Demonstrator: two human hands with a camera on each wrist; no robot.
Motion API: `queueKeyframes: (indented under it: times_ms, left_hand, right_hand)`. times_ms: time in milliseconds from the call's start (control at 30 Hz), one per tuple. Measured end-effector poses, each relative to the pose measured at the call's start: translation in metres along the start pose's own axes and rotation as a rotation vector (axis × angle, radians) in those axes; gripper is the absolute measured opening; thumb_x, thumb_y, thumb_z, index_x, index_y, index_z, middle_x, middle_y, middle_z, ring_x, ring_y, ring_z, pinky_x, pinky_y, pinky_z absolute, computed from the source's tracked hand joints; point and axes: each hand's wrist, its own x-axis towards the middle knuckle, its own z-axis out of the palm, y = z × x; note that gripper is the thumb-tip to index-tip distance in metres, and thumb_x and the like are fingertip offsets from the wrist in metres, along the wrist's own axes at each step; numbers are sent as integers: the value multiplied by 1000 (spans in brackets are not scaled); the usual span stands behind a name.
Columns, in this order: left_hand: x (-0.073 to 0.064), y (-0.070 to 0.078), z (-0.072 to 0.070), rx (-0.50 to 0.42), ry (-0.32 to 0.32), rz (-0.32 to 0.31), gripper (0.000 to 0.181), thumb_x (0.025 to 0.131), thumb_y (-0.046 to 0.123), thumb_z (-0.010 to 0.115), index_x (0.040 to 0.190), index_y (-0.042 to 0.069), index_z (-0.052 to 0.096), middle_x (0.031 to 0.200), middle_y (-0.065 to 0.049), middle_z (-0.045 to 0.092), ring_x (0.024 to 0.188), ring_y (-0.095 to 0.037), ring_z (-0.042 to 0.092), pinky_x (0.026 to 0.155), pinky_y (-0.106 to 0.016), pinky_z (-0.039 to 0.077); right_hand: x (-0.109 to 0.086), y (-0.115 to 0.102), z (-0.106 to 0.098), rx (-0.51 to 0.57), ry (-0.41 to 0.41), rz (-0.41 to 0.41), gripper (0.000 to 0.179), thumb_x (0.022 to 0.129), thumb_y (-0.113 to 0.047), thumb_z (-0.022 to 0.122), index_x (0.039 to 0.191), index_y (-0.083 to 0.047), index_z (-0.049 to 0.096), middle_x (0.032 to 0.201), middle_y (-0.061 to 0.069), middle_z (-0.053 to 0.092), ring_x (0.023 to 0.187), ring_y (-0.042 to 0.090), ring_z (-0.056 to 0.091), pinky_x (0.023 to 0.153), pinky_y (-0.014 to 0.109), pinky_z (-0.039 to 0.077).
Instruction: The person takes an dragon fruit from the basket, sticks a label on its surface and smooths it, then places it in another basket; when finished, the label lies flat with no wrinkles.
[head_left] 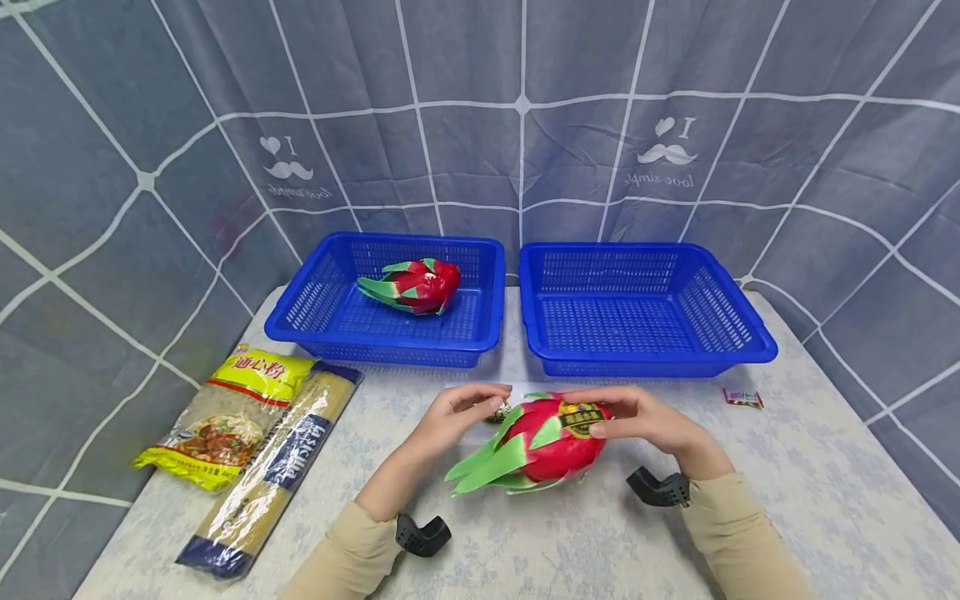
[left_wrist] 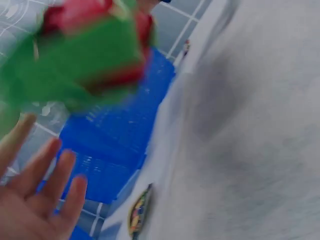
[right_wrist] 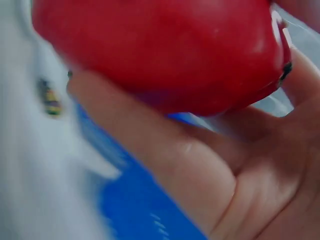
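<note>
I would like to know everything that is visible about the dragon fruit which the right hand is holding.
The dragon fruit has smooth, slightly glossy red skin and long green scales pointing toward the lower left of the head view. A gold-and-black label sits on its upper side. The right hand grips it near its blunt end. Lying sideways, it appears raised above the table, nearer the person than the right blue basket.

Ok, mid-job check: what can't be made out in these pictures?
Head: part of the shiny packet, covered by the left grip.
Head: print on the purple packet, too small to read.
Left wrist: the held dragon fruit, blurred and cut off by the top edge.
Right wrist: the fruit's upper part, cut off by the top edge.
</note>
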Motion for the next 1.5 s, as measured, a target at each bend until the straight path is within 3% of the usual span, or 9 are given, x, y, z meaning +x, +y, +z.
queueKeyframes:
  times_ms: [133, 267, 400, 533, 800, 1133, 1233, 1367, 1500]
  left_hand:
    - [11, 2, -2, -8, 178, -20, 25, 94, 8, 56, 111, -9, 60, 111, -19, 64, 101, -21, 61, 89, -38, 48]
    - [28, 3, 9, 19, 199, -28, 27, 91, 6, 60, 115, -7, 59, 108, -19, 65, 98, -22, 63, 85, -34, 50]
    - [45, 10, 29, 56, 168, -27, 32, 90, 8, 62, 120, -4, 58, 109, -20, 63, 96, -24, 62, 80, -29, 49]
    - [54, 27, 49, 73, 246, -49, 31, 89, 6, 63, 117, -6, 59, 100, -20, 63, 82, -16, 60, 69, -23, 47]
    - [61, 30, 67, 6, 392, -36, 22, 86, -3, 61, 107, -12, 62, 89, -26, 60, 87, -49, 59, 61, -16, 43]
    - [74, 1, 60, 35, 369, -101, 25, 88, 7, 64, 111, -4, 63, 86, -21, 66, 73, -27, 65, 63, -24, 49]
    - [69, 16, 54, 233, 281, -138, 24, 89, 15, 63, 110, 4, 65, 86, -14, 68, 71, -15, 63, 62, -26, 49]
    - [66, 54, 36, 544, 167, -90, 23, 89, 25, 63, 106, 11, 68, 90, -2, 69, 75, -11, 63, 63, -27, 48]
    - [78, 92, 4, 537, 126, 37, 21, 90, 20, 64, 105, 7, 68, 88, -5, 69, 75, -17, 64, 67, -28, 49]
  right_hand:
    - [-14, -17, -22, 157, 127, -162, 50, 92, 12, 42, 136, -11, 51, 134, 2, 52, 116, 16, 53, 89, 30, 48]
    - [-16, -31, -40, 266, 427, -229, 47, 95, 9, 39, 135, -12, 53, 128, 5, 52, 110, 18, 55, 83, 31, 52]
    - [-9, -40, -58, 206, 754, -105, 43, 93, 1, 53, 133, -15, 55, 129, 5, 46, 107, 17, 52, 77, 27, 53]
    - [2, -34, -79, 29, 908, 117, 50, 88, -12, 66, 136, -20, 52, 135, 8, 39, 104, 14, 48, 72, 20, 52]
    - [19, -11, -102, -395, 820, 401, 56, 89, -23, 65, 138, -8, 44, 139, 21, 37, 111, 32, 44, 76, 29, 52]
    - [30, -13, -108, -625, 599, 613, 51, 87, -18, 64, 129, 1, 41, 134, 32, 36, 117, 46, 38, 98, 57, 33]
    - [32, -21, -99, -773, 596, 650, 50, 87, -24, 63, 127, 1, 45, 133, 33, 39, 117, 47, 39, 97, 60, 33]
    - [40, -37, -77, -869, 757, 578, 47, 90, -32, 61, 126, -2, 52, 133, 29, 44, 120, 46, 41, 95, 59, 35]
    - [57, -49, -47, -730, 939, 365, 41, 91, -33, 61, 120, -4, 59, 130, 19, 53, 118, 37, 50, 94, 52, 40]
